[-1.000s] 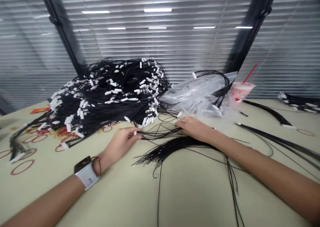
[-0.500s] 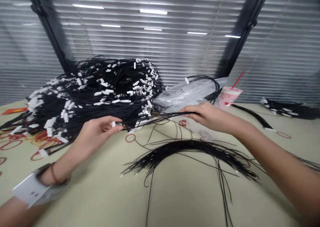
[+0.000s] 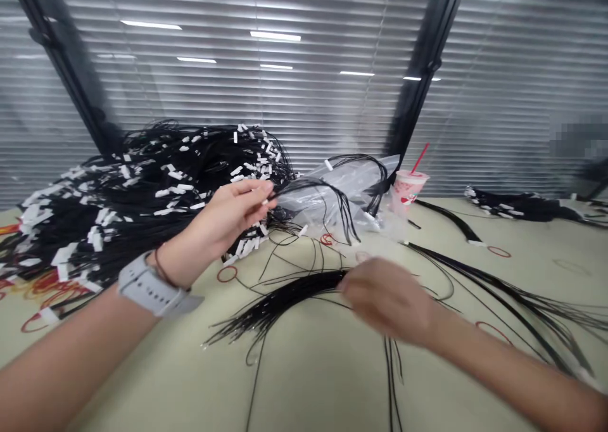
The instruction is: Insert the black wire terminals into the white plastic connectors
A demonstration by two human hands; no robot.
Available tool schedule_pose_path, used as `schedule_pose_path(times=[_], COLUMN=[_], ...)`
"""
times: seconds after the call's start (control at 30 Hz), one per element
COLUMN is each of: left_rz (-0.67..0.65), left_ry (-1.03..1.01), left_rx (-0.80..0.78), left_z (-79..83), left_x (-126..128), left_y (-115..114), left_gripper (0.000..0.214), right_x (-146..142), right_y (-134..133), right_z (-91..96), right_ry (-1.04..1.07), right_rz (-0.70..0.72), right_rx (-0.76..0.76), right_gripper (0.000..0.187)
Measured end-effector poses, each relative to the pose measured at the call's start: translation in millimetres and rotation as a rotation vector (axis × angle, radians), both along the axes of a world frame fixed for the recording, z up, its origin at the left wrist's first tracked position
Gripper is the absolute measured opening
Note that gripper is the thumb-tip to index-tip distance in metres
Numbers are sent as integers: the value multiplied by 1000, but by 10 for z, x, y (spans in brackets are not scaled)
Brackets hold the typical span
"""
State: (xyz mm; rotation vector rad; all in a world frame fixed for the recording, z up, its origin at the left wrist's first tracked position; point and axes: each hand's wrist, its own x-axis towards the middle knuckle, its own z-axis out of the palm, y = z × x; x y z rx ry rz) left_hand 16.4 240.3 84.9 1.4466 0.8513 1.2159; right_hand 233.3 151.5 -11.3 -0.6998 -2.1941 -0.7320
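My left hand (image 3: pixel 232 215) pinches the end of a thin black wire harness (image 3: pixel 327 188) between thumb and fingers. The harness arcs to the right, its loose wire ends hanging over a clear plastic bag (image 3: pixel 311 207). My right hand (image 3: pixel 387 296), smeared by motion, is over the right part of a curved bundle of loose black wires (image 3: pixel 285 299) on the table. Whether it touches the bundle cannot be made out. Left of my left hand lies a large heap of black wire harnesses (image 3: pixel 156 178) with white connectors.
A pink cup (image 3: pixel 409 185) with a red straw stands behind the bag. More black harnesses (image 3: pixel 513 204) lie at the back right, and a fanned set of wires (image 3: pixel 494 280) crosses the right side. Rubber bands (image 3: pixel 227 273) are scattered about. Window blinds (image 3: pixel 323 102) close off the back.
My left hand has risen and moved right with the harness. My right hand has let go of the harness and come down towards the loose wire bundle. The camera view has turned right.
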Motion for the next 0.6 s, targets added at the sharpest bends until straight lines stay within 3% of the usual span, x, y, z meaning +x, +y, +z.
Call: schedule_pose_path(times=[0.07,0.17,0.27,0.43,0.53,0.6], left_rz=[-89,-173,-210,-120,-81,-52], left_ry=[-63,-34,71,309,362,372], left_rx=[2,26,56,84,71,45], left_z=[58,-7,-162,-454,-675,-831], left_x=[158,336,348,-12,-269,-387], left_y=[-12,-47,-71,-25,10,11], left_gripper=[20,19,27,34,31,29], right_x=[-222,-399,-378,-178,-116,-140], right_y=[-35,92,270,369,345,273], right_z=[-142,-358,-483,-520,-511,-472], right_ry=[-94,-14,88,64,60,-7], right_rz=[-68,-216,-225,-54,-67,-97], right_rx=[-187,-384,-515,-559,-524,-416], right_gripper=[27,47,32,20,25,26])
